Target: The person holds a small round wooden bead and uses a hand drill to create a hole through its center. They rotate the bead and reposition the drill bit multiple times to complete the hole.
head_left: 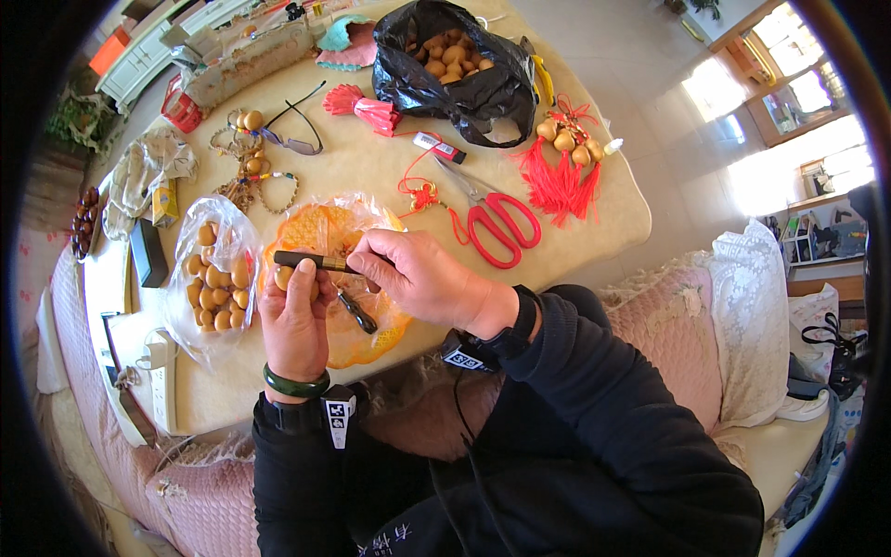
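Observation:
My left hand (295, 325) is closed round a small golden-brown gourd (283, 277), partly hidden by the fingers, and its thumb presses on a black pen-like tool (311, 261) with a gold band. My right hand (418, 278) grips the other end of that tool between thumb and fingers. Both hands are over an orange, scallop-edged mat (380, 345) covered with clear plastic. Below the tool, a black-handled implement (357, 312) lies on the mat. Left of it, a clear plastic bag (246, 320) holds several small gourds (215, 296).
Red-handled scissors (502, 229) lie beside a red knotted cord (423, 195). Farther off are a black bag (394, 70) of gourds, red tassels (563, 188) with gourds, a pink bundle (364, 109) and eyeglasses (302, 146). A white power strip (163, 385) sits at the near-left edge.

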A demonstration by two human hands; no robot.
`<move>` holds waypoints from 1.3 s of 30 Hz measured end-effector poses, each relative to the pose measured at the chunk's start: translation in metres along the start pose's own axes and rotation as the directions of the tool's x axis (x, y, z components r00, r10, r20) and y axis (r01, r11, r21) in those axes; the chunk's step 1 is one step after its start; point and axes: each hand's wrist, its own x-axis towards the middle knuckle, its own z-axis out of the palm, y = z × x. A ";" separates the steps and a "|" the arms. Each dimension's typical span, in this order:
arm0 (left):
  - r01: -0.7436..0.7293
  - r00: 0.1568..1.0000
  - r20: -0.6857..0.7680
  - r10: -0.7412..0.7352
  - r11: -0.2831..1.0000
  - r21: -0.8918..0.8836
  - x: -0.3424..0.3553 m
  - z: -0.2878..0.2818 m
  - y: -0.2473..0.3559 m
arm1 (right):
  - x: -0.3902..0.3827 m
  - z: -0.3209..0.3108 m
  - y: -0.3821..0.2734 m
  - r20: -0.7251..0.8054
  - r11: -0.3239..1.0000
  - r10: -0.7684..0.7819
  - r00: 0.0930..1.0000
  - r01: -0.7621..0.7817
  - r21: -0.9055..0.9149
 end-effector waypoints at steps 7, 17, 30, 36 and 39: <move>0.023 1.000 -0.006 -0.023 1.000 -0.015 -0.001 0.001 0.001 | 0.001 0.002 0.005 0.064 0.998 0.059 0.996 -0.059 -0.004; 0.000 1.000 0.019 0.000 1.000 0.016 -0.003 0.006 0.003 | 0.000 -0.001 0.000 0.144 0.981 0.146 0.979 -0.162 0.110; 0.015 0.996 0.084 -0.017 1.000 0.023 -0.001 0.001 0.003 | 0.014 -0.048 0.036 -0.219 0.940 0.053 0.974 -0.123 -0.318; 0.032 0.996 0.086 -0.036 0.998 0.045 -0.001 0.001 0.003 | 0.009 -0.049 0.051 -0.064 0.786 0.235 0.970 -0.228 -0.574; 0.034 0.995 0.092 -0.037 0.999 0.041 -0.001 0.001 0.003 | 0.006 -0.046 0.045 -0.016 0.748 0.245 0.969 -0.200 -0.633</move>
